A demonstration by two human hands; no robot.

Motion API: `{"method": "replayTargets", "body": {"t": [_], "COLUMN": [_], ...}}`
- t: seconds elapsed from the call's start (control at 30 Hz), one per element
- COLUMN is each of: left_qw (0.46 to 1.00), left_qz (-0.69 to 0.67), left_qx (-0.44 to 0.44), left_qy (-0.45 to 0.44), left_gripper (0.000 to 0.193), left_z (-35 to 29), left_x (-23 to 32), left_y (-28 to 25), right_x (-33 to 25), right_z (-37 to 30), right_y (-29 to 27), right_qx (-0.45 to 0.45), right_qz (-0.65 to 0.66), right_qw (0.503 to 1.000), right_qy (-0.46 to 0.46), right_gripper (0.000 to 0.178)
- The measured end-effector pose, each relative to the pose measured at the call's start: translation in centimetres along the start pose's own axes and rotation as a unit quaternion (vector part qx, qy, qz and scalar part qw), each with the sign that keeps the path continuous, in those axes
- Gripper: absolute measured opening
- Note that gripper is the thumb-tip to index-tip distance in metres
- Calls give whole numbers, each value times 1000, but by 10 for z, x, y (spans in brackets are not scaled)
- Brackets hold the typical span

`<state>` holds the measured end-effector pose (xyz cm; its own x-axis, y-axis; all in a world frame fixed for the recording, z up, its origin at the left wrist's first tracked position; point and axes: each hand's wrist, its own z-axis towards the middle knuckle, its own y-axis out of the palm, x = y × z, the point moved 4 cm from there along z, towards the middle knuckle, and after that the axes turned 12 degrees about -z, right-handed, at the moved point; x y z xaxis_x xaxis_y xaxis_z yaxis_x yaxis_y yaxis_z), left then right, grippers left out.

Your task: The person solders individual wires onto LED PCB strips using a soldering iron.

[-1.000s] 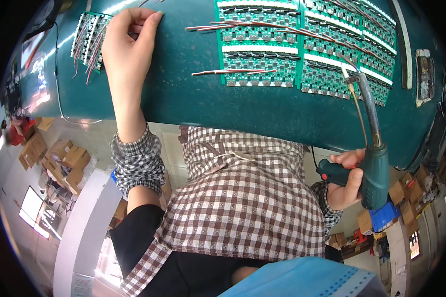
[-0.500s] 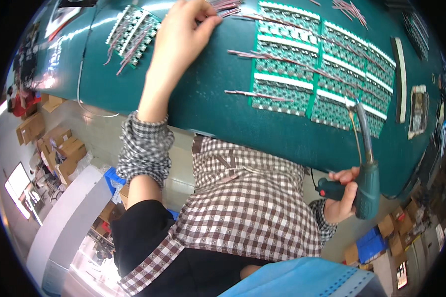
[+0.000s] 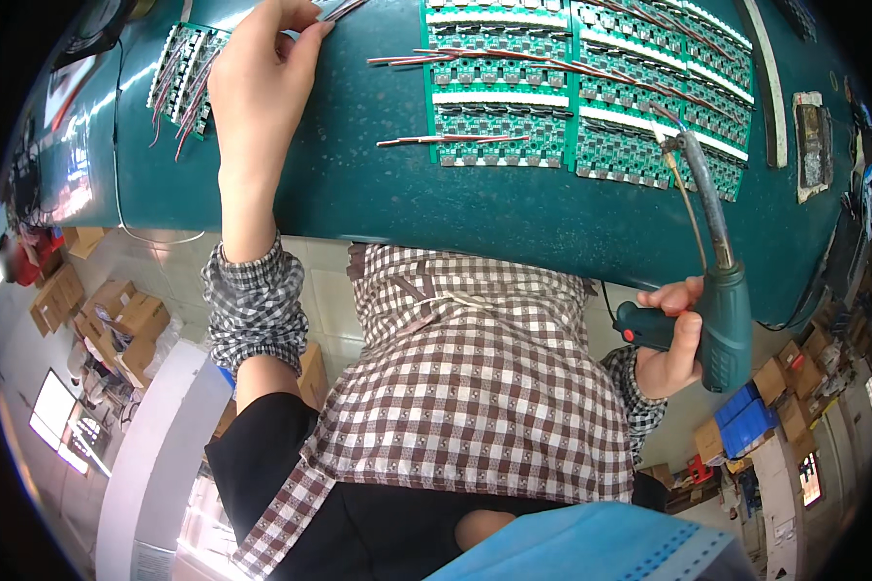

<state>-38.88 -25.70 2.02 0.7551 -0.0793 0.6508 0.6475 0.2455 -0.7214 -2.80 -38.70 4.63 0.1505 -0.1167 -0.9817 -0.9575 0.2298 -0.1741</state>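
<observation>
My left hand (image 3: 259, 87) is over the far left part of the green table, its thumb and fingertips pinched on thin wires (image 3: 347, 9) that stick out to the right. My right hand (image 3: 670, 356) grips a dark green soldering gun (image 3: 725, 324) with a red button. The gun's metal tip points away from me, over the near right part of the green circuit board panels (image 3: 502, 145). Red, black and white wires (image 3: 513, 55) lie in rows across these panels, and a shorter bunch (image 3: 446, 140) lies on the nearest row at left.
Left of my left hand lies a smaller circuit board (image 3: 179, 82) with wires on it. A long pale strip (image 3: 765, 87) and a small worn metal-like block (image 3: 812, 145) lie right of the panels. A cable (image 3: 118, 145) runs over the table's left part.
The whole view has shifted, so the table and panels sit higher and further left. My left hand has moved slightly left with the wires. My right hand still holds the soldering gun.
</observation>
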Motion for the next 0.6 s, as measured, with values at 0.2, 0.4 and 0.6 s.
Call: {"method": "replayTargets", "body": {"t": [0.2, 0.4, 0.6], "left_qw": [985, 975, 944], "left_qz": [-141, -180, -263], "left_qx": [61, 56, 3], "left_qy": [-81, -114, -197], "left_gripper": [24, 25, 24], "left_z": [-8, -13, -35], "left_x": [-9, -9, 6], "left_y": [-11, -16, -14], "right_x": [2, -1, -1], "right_z": [0, 0, 0], "right_y": [1, 5, 2], "right_qx": [-16, -21, -16], "right_qz": [0, 23, -9], "right_qw": [1000, 999, 1000], "right_qy": [-9, 9, -11], "right_gripper": [37, 38, 40]}}
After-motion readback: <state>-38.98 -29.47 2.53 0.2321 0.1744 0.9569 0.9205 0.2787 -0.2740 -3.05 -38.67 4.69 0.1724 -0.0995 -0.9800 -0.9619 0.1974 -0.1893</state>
